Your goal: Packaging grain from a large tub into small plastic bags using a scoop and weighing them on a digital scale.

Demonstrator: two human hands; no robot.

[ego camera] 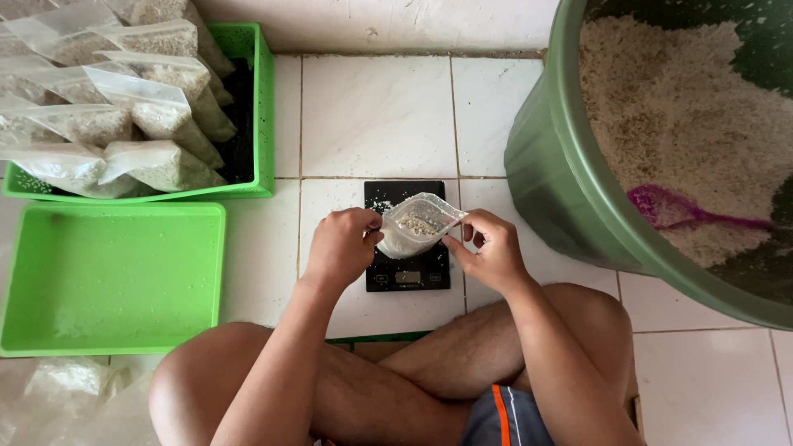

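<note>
Head view: left hand (343, 246) and right hand (493, 248) both pinch the open bag (415, 225) over the scale (407, 239), tub (570, 173) at two o'clock. A tilt could spill grain.

Small clear plastic bag (417, 225), mouth open, part-filled with pale grain, over black kitchen scale (408, 266)

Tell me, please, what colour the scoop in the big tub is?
The scoop is magenta pink, seen in the head view.

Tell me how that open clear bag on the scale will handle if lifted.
The clear bag looks floppy; its thin film sags between the left hand and right hand. Probably bottom-heavy with grain. With its mouth open, tipping would likely spill onto the scale.
</note>
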